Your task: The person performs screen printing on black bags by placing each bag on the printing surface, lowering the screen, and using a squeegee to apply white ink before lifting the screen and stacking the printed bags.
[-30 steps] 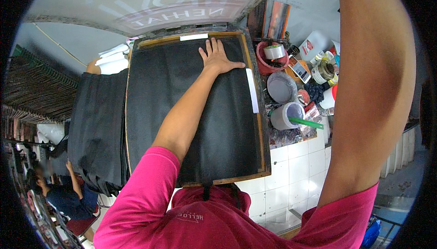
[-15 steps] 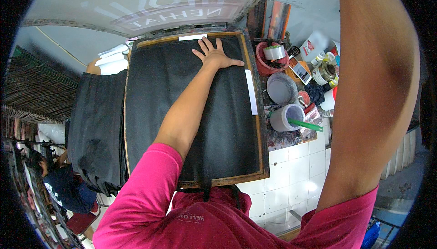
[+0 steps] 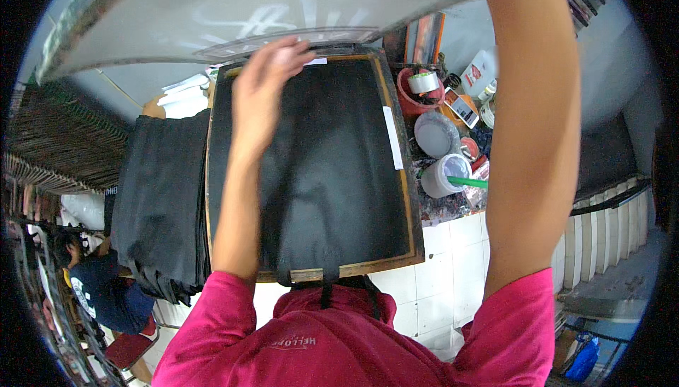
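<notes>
A black cloth bag point(image 3: 339, 168) lies flat on a wooden-framed board point(image 3: 410, 196), its handles hanging over the near edge. My left hand point(image 3: 265, 83) is blurred and lifted above the bag's far part. Its loosely spread fingers are close to the lower edge of the raised white printing screen point(image 3: 269, 12) and hold nothing that I can see. My right forearm point(image 3: 530, 104) rises on the right and leaves the picture at the top, so that hand is hidden.
A stack of black cloth point(image 3: 152, 196) hangs left of the board. To its right stand a red tub with a tape roll point(image 3: 419, 90), a grey bowl point(image 3: 435, 134), a white cup with a green stick point(image 3: 442, 175) and bottles. Another person point(image 3: 99, 281) sits lower left.
My left hand has come up off the black bag, where it lay flat, toward the screen's edge. The screen now fills more of the top of the view.
</notes>
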A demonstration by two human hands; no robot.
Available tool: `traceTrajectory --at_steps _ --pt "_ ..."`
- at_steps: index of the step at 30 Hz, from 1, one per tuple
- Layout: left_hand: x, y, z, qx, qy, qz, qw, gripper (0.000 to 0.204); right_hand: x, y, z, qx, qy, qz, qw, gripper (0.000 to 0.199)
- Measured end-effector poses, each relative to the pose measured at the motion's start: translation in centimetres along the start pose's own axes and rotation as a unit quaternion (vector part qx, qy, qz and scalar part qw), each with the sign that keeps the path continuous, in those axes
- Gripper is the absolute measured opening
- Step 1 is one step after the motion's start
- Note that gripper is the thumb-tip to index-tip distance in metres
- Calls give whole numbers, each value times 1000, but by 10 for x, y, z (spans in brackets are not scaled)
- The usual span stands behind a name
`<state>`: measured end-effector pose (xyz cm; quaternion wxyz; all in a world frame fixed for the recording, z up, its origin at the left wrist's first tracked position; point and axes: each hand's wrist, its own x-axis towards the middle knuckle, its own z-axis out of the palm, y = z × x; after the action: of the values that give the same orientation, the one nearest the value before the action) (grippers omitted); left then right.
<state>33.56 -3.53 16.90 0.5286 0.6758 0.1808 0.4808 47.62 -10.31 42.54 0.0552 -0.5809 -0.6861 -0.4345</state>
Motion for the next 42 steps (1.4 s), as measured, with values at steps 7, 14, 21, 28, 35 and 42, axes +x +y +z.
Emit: traceTrajectory --at_steps 7,14,21,28,35,42 --pt "-188 92 -125 -174 42 18 984 52 -128 -96 -15 452 -3 44 891 34" --pt "-340 41 -115 -226 106 -431 867 35 -114 -81 163 414 -185 214 865 55" --pt "-351 25 -100 -360 280 -540 708 40 -103 -137 384 190 -86 146 967 69" --pt "-331 29 -98 -206 248 -584 745 58 -88 -137 343 319 -261 86 907 47" --pt "-336 21 -118 -158 161 -605 763 56 -143 -166 328 318 -101 39 942 26" --pt "-300 55 -136 4 88 -600 795 53 -152 -169 344 339 -137 60 929 29"
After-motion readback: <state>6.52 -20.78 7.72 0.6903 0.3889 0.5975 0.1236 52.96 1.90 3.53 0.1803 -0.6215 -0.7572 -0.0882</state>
